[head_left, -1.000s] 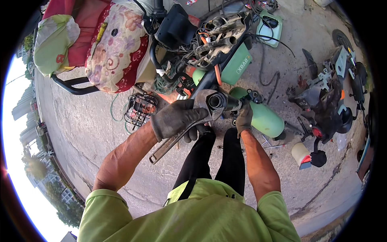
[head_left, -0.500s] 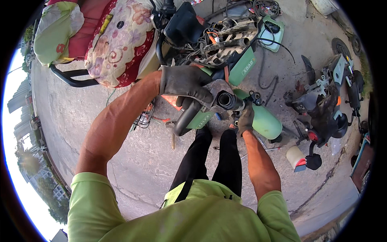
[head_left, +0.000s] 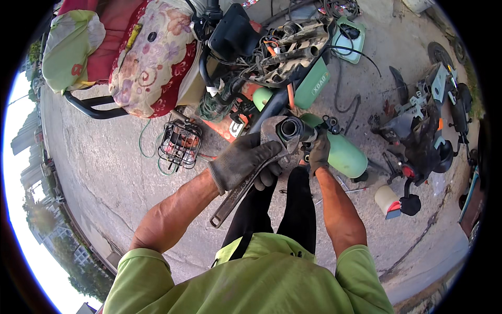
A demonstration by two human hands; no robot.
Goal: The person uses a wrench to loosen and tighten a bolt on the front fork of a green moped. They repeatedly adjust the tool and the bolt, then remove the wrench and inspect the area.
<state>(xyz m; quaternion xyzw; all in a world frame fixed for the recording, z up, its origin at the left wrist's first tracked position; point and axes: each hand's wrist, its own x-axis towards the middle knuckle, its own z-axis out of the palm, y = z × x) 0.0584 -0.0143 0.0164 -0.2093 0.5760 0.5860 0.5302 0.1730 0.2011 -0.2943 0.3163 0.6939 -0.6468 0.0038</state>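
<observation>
An adjustable wrench is in my gloved left hand, its fingers closed round the handle close to the head. The handle slants down toward my lower left. The wrench's wide jaw sits against the side of a dark round tube end, whose hollow opening faces up. On the other side, my gloved right hand is closed round a dark part joined to the tube; the fingers partly hide it. A light green rounded cover lies just beyond that hand.
Stripped vehicle parts with cables and a green panel stand ahead. A flower-patterned cloth covers a seat at far left. A wire basket rests on the ground at left. Dismantled scooter parts and a beige bucket lie at right.
My left hand has come down toward me from above the tube, and the wrench handle now shows, pointing to the lower left. The right hand keeps its hold almost unmoved.
</observation>
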